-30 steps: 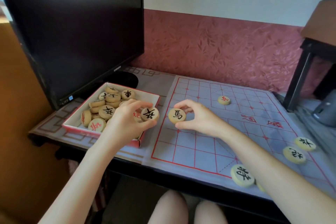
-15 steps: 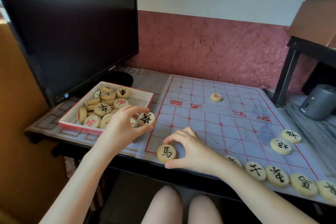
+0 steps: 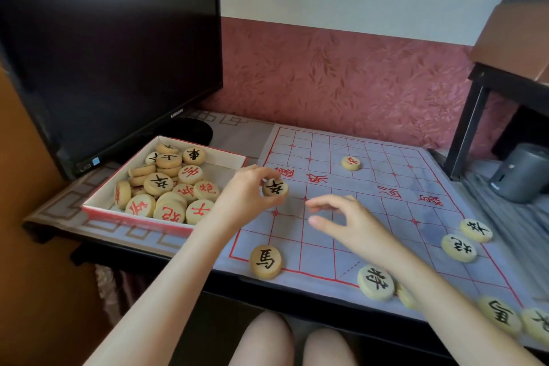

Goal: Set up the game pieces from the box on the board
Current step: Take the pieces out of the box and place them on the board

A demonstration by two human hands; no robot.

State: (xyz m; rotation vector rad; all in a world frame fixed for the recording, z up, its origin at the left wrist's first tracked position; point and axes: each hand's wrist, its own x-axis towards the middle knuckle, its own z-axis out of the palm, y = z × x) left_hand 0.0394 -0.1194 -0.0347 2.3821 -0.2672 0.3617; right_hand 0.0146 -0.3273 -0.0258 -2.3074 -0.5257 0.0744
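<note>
Free room over the far squares
Only one red-marked piece (image 3: 350,163) is met on the far squares of the board (image 3: 395,163); the near edge is lined with black-marked pieces (image 3: 375,282), and the left part is taken by the left hand (image 3: 246,196), pinching a held piece (image 3: 275,187), and the empty right hand (image 3: 347,223). Passage leftward is barred by the box (image 3: 133,218) and the monitor (image 3: 104,38); rightward, perhaps, by a grey canister (image 3: 520,172).

One board (image 3: 430,163), one box (image 3: 133,218), one monitor (image 3: 104,38). Two hands: left hand (image 3: 240,199) and right hand (image 3: 350,226). Eight loose pieces (image 3: 265,261) lie on the board: six black-lettered, one red-lettered piece (image 3: 350,163), one mostly hidden under the right forearm. One held piece (image 3: 275,188), black-lettered, in the left hand. In the box, piled pieces (image 3: 158,183): roughly seventeen, stacked, can't count exactly. One grey canister (image 3: 520,172), one cardboard carton (image 3: 517,33).
</note>
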